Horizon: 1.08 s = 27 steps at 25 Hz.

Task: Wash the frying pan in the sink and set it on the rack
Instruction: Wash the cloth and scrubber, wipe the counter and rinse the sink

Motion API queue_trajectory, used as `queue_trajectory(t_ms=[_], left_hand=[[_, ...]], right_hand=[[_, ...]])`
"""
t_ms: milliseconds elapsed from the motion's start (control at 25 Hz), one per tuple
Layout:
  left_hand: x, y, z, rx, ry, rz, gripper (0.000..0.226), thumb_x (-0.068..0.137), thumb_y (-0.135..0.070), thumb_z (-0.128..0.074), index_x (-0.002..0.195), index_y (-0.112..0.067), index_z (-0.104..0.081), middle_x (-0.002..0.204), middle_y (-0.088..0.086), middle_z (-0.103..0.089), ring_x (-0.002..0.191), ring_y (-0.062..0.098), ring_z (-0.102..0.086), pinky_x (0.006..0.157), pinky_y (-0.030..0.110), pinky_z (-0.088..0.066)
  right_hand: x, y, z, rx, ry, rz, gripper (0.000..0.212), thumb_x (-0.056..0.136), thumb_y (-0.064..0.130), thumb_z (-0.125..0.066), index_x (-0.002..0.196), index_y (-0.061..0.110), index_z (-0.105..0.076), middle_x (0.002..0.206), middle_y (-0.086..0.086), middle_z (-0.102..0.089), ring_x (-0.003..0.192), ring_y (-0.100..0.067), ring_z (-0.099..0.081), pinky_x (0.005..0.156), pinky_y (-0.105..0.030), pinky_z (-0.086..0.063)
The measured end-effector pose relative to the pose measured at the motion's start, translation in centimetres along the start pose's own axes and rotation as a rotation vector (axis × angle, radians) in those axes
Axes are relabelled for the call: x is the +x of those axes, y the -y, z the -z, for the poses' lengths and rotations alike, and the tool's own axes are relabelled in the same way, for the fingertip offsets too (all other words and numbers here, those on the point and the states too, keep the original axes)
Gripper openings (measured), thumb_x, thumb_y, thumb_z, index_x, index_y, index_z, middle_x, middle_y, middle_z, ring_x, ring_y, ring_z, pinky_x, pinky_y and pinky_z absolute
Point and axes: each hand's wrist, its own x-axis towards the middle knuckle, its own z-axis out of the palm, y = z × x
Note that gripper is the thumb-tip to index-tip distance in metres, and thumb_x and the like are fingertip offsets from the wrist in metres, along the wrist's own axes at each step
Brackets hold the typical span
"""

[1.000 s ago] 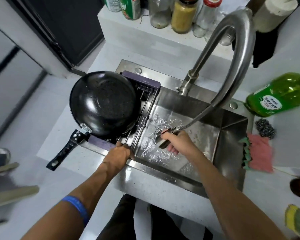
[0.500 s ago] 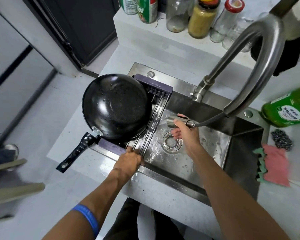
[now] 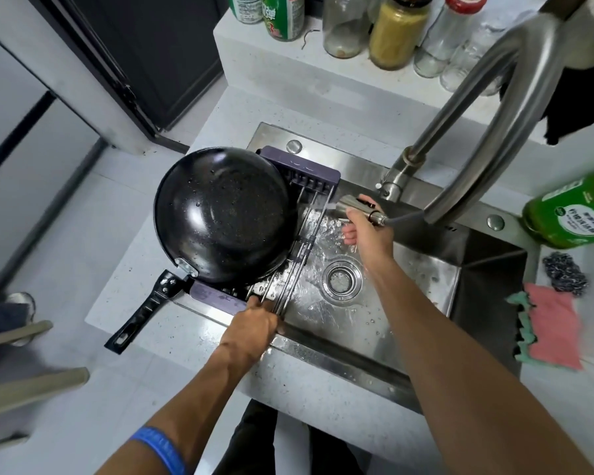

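- We are gripping the near end of the rack (image 3: 290, 269) with our left hand (image 3: 254, 329), fingers curled around its metal bars
- The black frying pan (image 3: 225, 214) is lying upside down on the rack just beyond those fingers, handle pointing off the sink's (image 3: 408, 289) left edge
- Our right hand (image 3: 366, 231) is clasping the pull-out sprayer head (image 3: 355, 207), fingers wrapped around it, nozzle facing the rack
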Motion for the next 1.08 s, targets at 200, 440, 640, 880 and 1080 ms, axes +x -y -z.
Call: queue_trajectory(t_ms=[200, 440, 640, 880, 1080], left_hand=[[-0.7, -0.7, 1.4, -0.057, -0.004, -0.031, 0.030, 0.096, -0.014, -0.049, 0.114, -0.028, -0.070, 0.117, -0.005, -0.055, 0.114, 0.020, -0.042, 0.089, 0.030, -0.048], [-0.7, -0.9, 1.8, -0.008, 0.028, -0.019, 0.039, 0.090, -0.009, -0.055, 0.116, -0.035, -0.068, 0.119, -0.009, -0.057, 0.112, 0.018, -0.042, 0.088, 0.028, -0.047], [-0.4, -1.0, 1.9, 0.004, 0.035, -0.025, 0.035, 0.090, -0.016, -0.061, 0.111, -0.042, -0.069, 0.117, -0.011, -0.057, 0.108, 0.019, -0.043, 0.086, 0.024, -0.042], [-0.3, -1.3, 2.1, -0.039, 0.046, -0.050, 0.041, 0.090, -0.003, -0.057, 0.110, -0.035, -0.071, 0.116, -0.009, -0.061, 0.108, 0.019, -0.044, 0.084, 0.024, -0.044], [-0.6, -1.2, 2.1, -0.065, 0.013, -0.065, 0.039, 0.092, -0.003, -0.053, 0.109, -0.033, -0.072, 0.113, -0.011, -0.062, 0.100, 0.014, -0.041, 0.079, 0.020, -0.040]], right_hand=[[-1.1, -0.1, 5.2, -0.015, -0.170, -0.020, 0.022, 0.094, 0.016, -0.066, 0.083, 0.034, -0.061, 0.077, -0.004, -0.067, 0.065, -0.013, -0.060, 0.062, -0.028, -0.051], [-0.3, -1.2, 15.0, -0.196, -0.330, -0.060, 0.011, 0.079, 0.025, -0.070, 0.085, 0.016, -0.070, 0.064, 0.001, -0.065, 0.059, -0.017, -0.058, 0.064, -0.038, -0.048], [-1.2, -0.1, 21.3, -0.835, -0.247, -0.050, 0.020, 0.089, 0.033, -0.061, 0.083, 0.015, -0.064, 0.080, -0.003, -0.065, 0.076, -0.023, -0.059, 0.068, -0.033, -0.044], [-3.6, 0.2, 20.6, -1.193, -0.040, -0.164, 0.043, 0.090, 0.053, -0.054, 0.083, 0.015, -0.074, 0.072, 0.004, -0.070, 0.072, -0.015, -0.065, 0.066, -0.026, -0.042], [-5.7, -2.6, 14.8, -0.961, 0.050, -0.139, 0.041, 0.080, 0.057, -0.065, 0.085, 0.017, -0.070, 0.077, 0.003, -0.072, 0.076, -0.015, -0.070, 0.068, -0.028, -0.052]])
